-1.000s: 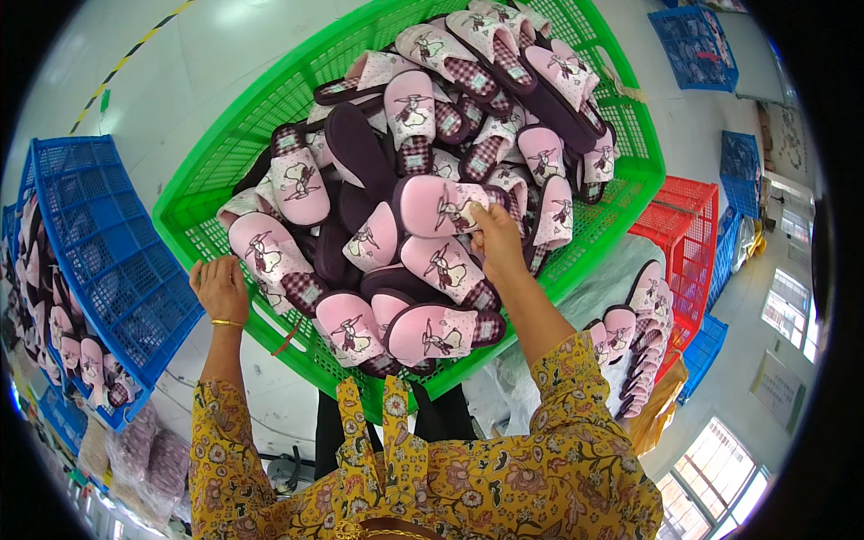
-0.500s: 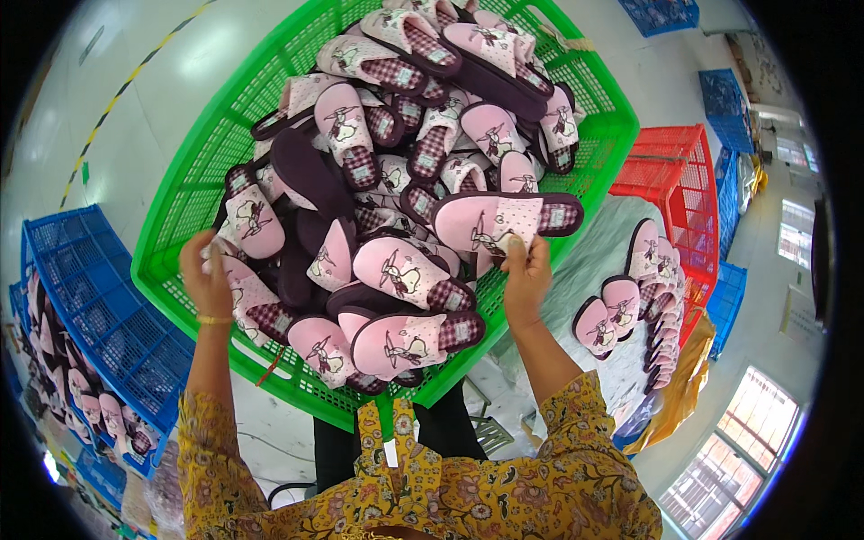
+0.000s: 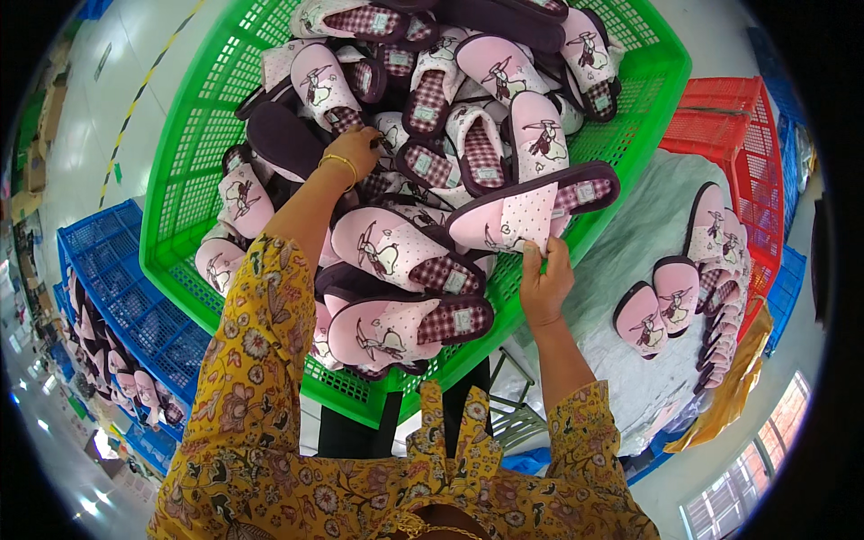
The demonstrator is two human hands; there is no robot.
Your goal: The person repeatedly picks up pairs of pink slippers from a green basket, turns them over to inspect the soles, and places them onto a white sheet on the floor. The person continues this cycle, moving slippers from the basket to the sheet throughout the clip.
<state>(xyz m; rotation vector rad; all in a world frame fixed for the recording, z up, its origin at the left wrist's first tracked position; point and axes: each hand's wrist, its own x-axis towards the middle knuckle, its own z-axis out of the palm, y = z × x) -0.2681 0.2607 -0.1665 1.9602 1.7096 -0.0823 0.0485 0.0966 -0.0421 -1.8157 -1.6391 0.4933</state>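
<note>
A large green plastic basket (image 3: 171,193) in front of me holds a heap of slippers with pink toes, a cartoon print, checked insoles and dark soles. At its right side, my right hand (image 3: 546,279) pinches the edge of one pink slipper (image 3: 531,211), which is tilted with its heel toward the right. My left hand (image 3: 355,151) reaches across into the heap, its fingers curled at the heel end of another slipper (image 3: 319,85). The fingertips are partly hidden there. Another slipper (image 3: 405,333) lies across the near part of the heap.
To the right, several paired slippers (image 3: 661,301) stand in a row on a grey-green covered surface (image 3: 621,234). Behind them is a red crate (image 3: 711,121). On the left stands a blue crate (image 3: 121,270), with more slippers beside it. A black-and-yellow line (image 3: 135,94) marks the floor.
My left hand has left the basket's left rim and moved right and inward, onto a slipper in the heap. My right hand still holds its slipper, now tilted more. The view has shifted.
</note>
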